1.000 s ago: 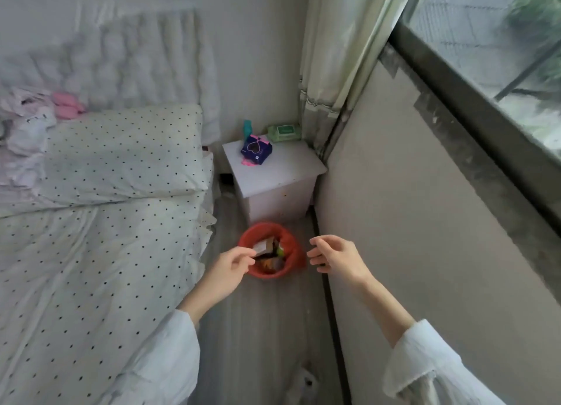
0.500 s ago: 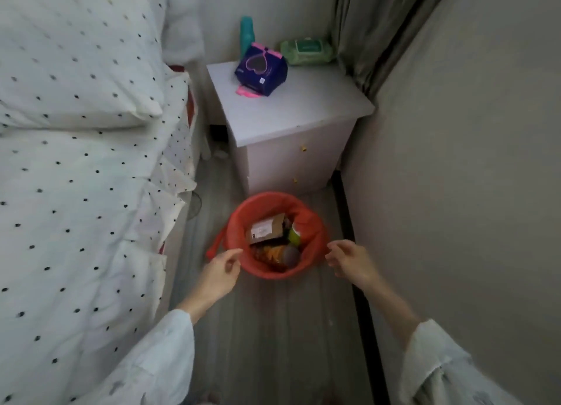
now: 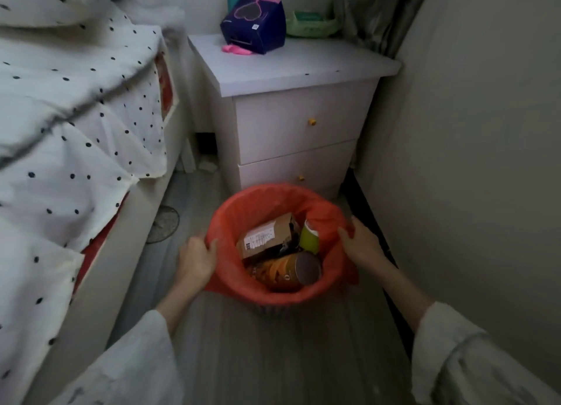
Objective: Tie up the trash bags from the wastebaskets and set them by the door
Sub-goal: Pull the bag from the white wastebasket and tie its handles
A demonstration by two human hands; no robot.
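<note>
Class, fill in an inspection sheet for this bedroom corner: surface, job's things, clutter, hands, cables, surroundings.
Surface: grey floor.
Job's things: red trash bag lining a wastebasket, untied; inside, a cardboard box, a can, a green cup.
Clutter: purple box and green pack on the nightstand.
Hands: left hand and right hand each grip the bag's rim.
Cables: nothing seen.
Surroundings: bed on the left, wall on the right.
</note>
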